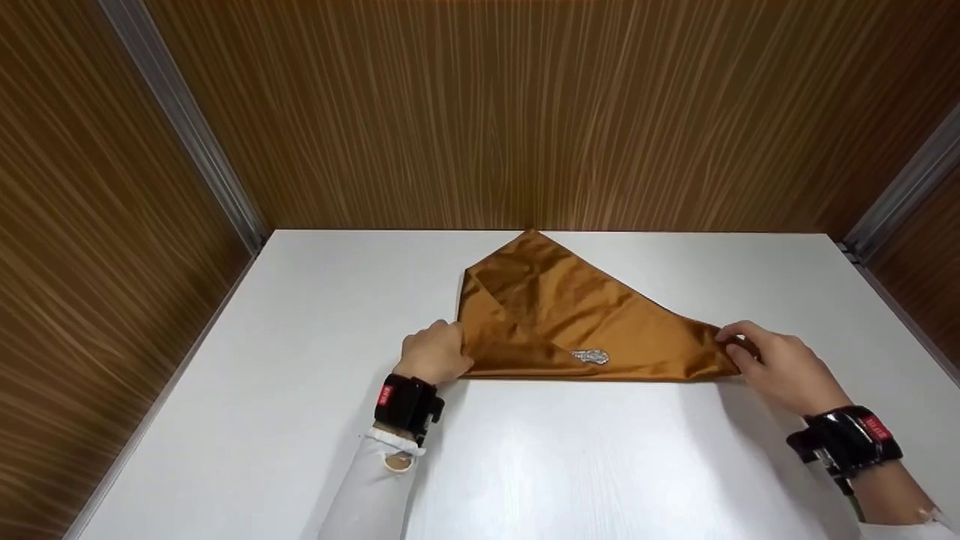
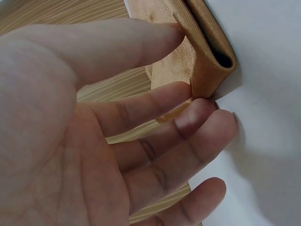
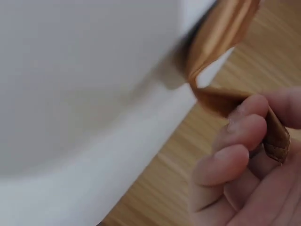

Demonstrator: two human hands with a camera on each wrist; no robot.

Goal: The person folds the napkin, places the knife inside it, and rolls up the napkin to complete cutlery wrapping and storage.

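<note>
Left hand [image 1: 433, 352] at the left corner of the brown satin cloth [image 1: 570, 315], fingers nearly straight and only lightly bent, fingertips [image 2: 207, 106] against the folded edge, thumb above it; wrist view showing touch rather than a closed pinch. Black wrist strap [image 1: 406, 405] and white sleeve [image 1: 375, 487] behind that hand. Between the hands, cloth lying folded on the white surface [image 1: 570, 465], roughly triangular, peak pointing away toward the wooden back wall [image 1: 525, 112], long straight fold nearest the person, left corner turned in over the top layer. Small silvery embroidered patch [image 1: 590, 356] near the front edge, just right of the middle. Right hand [image 1: 772, 367] at the far right tip of the cloth, fingers [image 3: 240, 136] curled round it and pinching the tip, lifted slightly off the surface in the wrist view. Second black strap [image 1: 847, 442] on the right wrist. Wooden side walls on either side.
</note>
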